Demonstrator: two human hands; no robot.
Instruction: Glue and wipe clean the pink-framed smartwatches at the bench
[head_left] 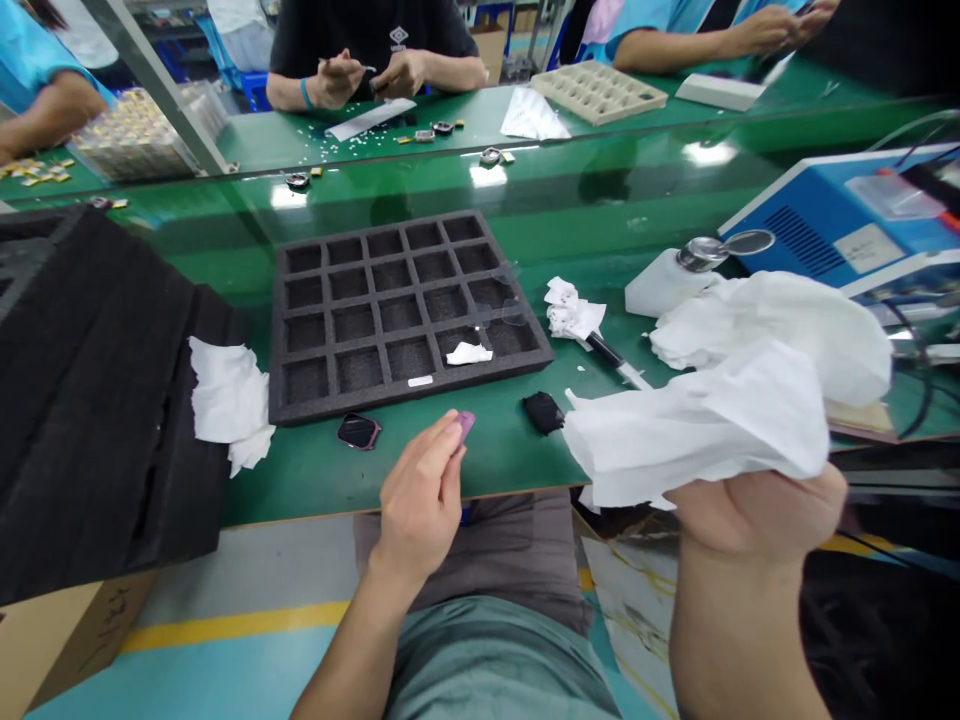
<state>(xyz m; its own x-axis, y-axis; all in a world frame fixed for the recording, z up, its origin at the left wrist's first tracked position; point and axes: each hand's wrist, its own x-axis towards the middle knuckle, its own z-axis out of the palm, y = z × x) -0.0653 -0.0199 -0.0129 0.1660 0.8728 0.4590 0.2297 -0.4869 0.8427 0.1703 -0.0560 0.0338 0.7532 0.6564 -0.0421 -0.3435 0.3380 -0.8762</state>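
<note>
Between the thumb and fingers of my left hand (424,490) is a small purple piece (466,427), mostly covered by the fingers. My right hand (757,510) is closed on a white tissue (697,425) that drapes over its fingers. On the green bench lies a watch case (359,431) with a dark face and a purplish rim, left of my left hand. A small black block (542,412) sits between my hands, close to the tissue's edge. Behind my left hand rests a black foam tray (409,385) with square compartments, holding a scrap of white paper (469,353).
Stacked black foam trays (97,400) and crumpled tissue (229,395) stand at left. A black-handled tool (611,355), a white dispenser bottle (664,282), more tissue (780,310) and a blue machine (810,240) are at right. Across the bench, a co-worker's hands (375,78) handle small parts.
</note>
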